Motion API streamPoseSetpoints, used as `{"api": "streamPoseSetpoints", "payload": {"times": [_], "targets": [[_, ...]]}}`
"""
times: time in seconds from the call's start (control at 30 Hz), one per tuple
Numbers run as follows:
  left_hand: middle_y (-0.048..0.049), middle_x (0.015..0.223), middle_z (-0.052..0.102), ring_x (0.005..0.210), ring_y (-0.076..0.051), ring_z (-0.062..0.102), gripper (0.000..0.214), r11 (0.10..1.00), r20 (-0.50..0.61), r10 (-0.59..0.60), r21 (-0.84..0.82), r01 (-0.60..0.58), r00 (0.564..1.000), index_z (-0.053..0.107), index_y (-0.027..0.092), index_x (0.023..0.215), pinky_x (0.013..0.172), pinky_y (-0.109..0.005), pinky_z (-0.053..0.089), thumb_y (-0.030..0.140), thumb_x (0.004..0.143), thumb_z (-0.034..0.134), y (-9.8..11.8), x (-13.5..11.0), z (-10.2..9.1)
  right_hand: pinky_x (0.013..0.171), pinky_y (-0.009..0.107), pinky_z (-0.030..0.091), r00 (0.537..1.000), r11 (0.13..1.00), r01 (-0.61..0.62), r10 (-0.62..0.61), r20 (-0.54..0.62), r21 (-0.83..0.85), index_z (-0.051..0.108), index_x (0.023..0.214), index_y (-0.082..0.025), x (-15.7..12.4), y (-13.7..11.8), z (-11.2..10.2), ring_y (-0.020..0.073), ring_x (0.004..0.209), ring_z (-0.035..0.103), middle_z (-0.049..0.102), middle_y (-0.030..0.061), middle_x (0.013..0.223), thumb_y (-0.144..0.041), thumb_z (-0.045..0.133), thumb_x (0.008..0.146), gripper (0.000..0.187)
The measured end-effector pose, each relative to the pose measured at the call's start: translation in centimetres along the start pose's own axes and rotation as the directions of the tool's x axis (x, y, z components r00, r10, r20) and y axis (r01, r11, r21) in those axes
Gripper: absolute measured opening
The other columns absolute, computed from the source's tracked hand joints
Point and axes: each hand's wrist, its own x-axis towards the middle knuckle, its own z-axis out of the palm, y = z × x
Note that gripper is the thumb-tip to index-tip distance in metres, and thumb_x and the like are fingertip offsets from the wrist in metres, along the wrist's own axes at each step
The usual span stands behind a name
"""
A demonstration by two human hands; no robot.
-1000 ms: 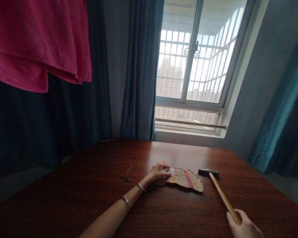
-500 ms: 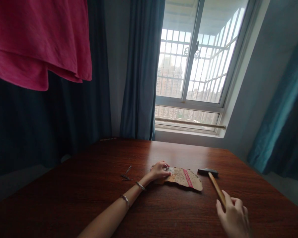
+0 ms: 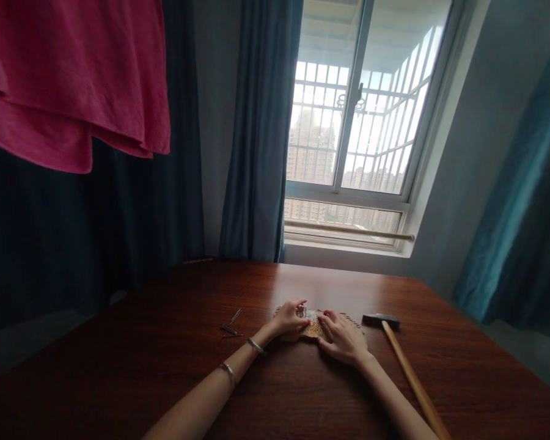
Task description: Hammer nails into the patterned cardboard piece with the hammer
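A ragged piece of brown cardboard (image 3: 312, 330) with dots and a red stripe lies on the dark wooden table (image 3: 165, 366). My left hand (image 3: 289, 318) rests on its left end, fingers curled in a pinch around a small nail standing in it. My right hand (image 3: 343, 337) lies flat over the right part of the cardboard, fingers stretched toward the left hand. A hammer (image 3: 403, 366) with a black head and long wooden handle lies on the table just right of my right hand, untouched.
A few loose nails (image 3: 231, 325) lie left of the cardboard. Beyond the table's far edge are a window (image 3: 352, 134) and blue curtains (image 3: 256, 134). A pink cloth (image 3: 73, 79) hangs at upper left.
My right hand let go of the hammer handle and moved left onto the cardboard. The hammer now lies on the table. My left hand stayed in place.
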Motion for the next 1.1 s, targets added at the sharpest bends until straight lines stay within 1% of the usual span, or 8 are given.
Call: {"api": "streamPoseSetpoints", "payload": {"times": [0.33,0.5,0.6,0.67,0.73,0.8,0.97,1.1], "targets": [[-0.0067,0.098,0.062,0.089,-0.019,0.058,0.074,0.995,-0.134,0.082,-0.050,-0.089,0.988,0.044,0.016,0.126,0.080,-0.029,0.045,0.045,0.063,0.068,0.8,0.2,-1.2,0.100,0.034,0.031,0.998,0.998,0.001,0.003,-0.069,0.056,0.049,0.123,-0.026,-0.2,0.9,1.9,0.0226,0.117,0.042,0.047,0.0076,0.127,-0.040,0.051,0.075,0.050],[-0.0094,0.093,0.065,0.082,-0.017,0.060,0.038,0.999,-0.345,-0.016,-0.039,0.002,0.938,0.059,0.012,0.108,0.073,-0.026,0.046,0.035,0.080,0.047,2.4,2.9,-8.5,0.099,0.032,0.032,0.997,0.997,0.004,0.002,-0.074,0.080,0.049,0.123,-0.024,-0.4,0.8,1.7,0.0217,0.117,0.043,0.047,0.0084,0.128,-0.040,0.051,0.075,0.051],[-0.0081,0.079,0.067,0.075,-0.018,0.061,0.022,0.940,-0.201,-0.218,0.218,0.261,0.955,0.067,0.014,0.079,0.067,-0.024,0.045,0.031,0.068,0.060,1.1,2.9,-14.3,0.099,0.031,0.032,0.997,0.996,0.008,-0.001,-0.076,0.086,0.049,0.123,-0.024,-0.4,0.8,1.6,0.0214,0.116,0.044,0.047,0.0082,0.127,-0.040,0.052,0.074,0.051],[-0.0066,0.066,0.066,0.066,-0.019,0.061,0.014,0.801,-0.052,-0.475,0.388,0.456,0.879,0.065,0.014,0.064,0.059,-0.025,0.045,0.025,0.056,0.069,-0.5,1.8,-17.1,0.099,0.032,0.032,0.997,0.996,0.005,0.002,-0.075,0.089,0.050,0.123,-0.024,-0.4,0.8,1.6,0.0215,0.116,0.044,0.048,0.0081,0.127,-0.040,0.053,0.073,0.052],[-0.0061,0.055,0.062,0.055,-0.019,0.058,0.014,0.650,0.123,-0.716,0.477,0.591,0.688,0.061,0.013,0.054,0.051,-0.025,0.044,0.020,0.050,0.072,-2.0,0.5,-18.6,0.099,0.032,0.032,0.997,0.996,-0.001,0.008,-0.078,0.093,0.050,0.122,-0.025,-0.3,0.8,1.5,0.0217,0.116,0.044,0.048,0.0077,0.127,-0.040,0.054,0.073,0.051],[-0.0071,0.051,0.060,0.048,-0.018,0.055,0.016,0.587,0.199,-0.793,0.505,0.633,0.576,0.059,0.012,0.048,0.046,-0.026,0.043,0.018,0.046,0.074,-3.0,-0.7,-19.0,0.098,0.032,0.033,0.997,0.995,-0.005,0.013,-0.081,0.097,0.050,0.121,-0.025,-0.3,0.7,1.5,0.0216,0.114,0.045,0.049,0.0071,0.126,-0.040,0.054,0.073,0.051],[-0.0076,0.050,0.060,0.042,-0.016,0.051,0.019,0.530,0.277,-0.846,0.530,0.662,0.455,0.058,0.014,0.044,0.038,-0.024,0.040,0.018,0.042,0.076,-3.5,-1.2,-18.3,0.097,0.031,0.034,0.996,0.995,-0.008,0.016,-0.083,0.097,0.050,0.121,-0.025,-0.4,0.6,1.4,0.0214,0.113,0.045,0.049,0.0070,0.126,-0.041,0.053,0.073,0.050],[-0.0072,0.046,0.057,0.040,-0.014,0.048,0.017,0.515,0.294,-0.856,0.555,0.653,0.425,0.058,0.013,0.042,0.037,-0.022,0.039,0.014,0.041,0.075,-3.9,-0.7,-17.6,0.096,0.031,0.034,0.996,0.996,-0.012,0.020,-0.086,0.094,0.051,0.121,-0.026,-0.3,0.6,1.3,0.0212,0.113,0.046,0.049,0.0069,0.125,-0.041,0.053,0.073,0.050]]}}
